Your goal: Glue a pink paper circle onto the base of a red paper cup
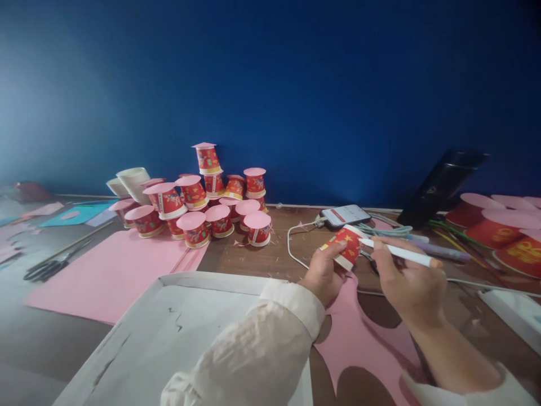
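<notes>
Left hand [326, 274] curled round a tilted red cup [347, 245] at four o'clock, its underside out of sight; right hand [412, 279] closed on a white pen [403, 253], tip's contact with cup unclear. Cup: yellow print, pale band; phone [344, 215] at its twelve o'clock, screen text illegible; pink-topped cups [519, 252] at three o'clock cut off, gold lettering unreadable

Deep blue wall [296, 84], paler at left, brown tabletop [274, 260]
</notes>
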The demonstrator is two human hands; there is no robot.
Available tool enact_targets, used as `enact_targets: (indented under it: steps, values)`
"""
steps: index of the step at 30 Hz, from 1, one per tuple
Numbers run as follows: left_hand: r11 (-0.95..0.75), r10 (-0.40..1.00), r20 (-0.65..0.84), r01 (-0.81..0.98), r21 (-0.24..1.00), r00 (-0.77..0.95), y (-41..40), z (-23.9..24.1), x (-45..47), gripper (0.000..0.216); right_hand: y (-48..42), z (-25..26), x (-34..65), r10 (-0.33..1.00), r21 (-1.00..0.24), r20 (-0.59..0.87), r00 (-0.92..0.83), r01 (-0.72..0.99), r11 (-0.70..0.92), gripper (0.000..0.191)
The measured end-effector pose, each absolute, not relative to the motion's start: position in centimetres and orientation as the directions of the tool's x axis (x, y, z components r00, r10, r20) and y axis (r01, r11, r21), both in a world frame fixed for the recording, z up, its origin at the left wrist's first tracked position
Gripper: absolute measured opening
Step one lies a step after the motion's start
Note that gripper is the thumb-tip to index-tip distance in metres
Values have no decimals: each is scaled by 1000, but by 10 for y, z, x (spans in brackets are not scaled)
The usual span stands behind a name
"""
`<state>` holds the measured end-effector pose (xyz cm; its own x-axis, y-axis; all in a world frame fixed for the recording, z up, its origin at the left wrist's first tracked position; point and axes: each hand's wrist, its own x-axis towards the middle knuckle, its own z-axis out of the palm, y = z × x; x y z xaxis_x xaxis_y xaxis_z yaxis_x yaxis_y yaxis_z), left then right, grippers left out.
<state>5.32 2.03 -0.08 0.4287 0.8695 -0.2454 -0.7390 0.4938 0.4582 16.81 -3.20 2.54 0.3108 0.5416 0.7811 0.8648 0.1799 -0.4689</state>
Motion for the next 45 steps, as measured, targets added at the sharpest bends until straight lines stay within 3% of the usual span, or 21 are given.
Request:
enact_targets:
  steps: [45]
  values:
    - [492, 870, -255, -764, 417, 422, 20, 4, 51, 16, -33, 25, 166, 604, -520, 731, 316, 832, 194, 31]
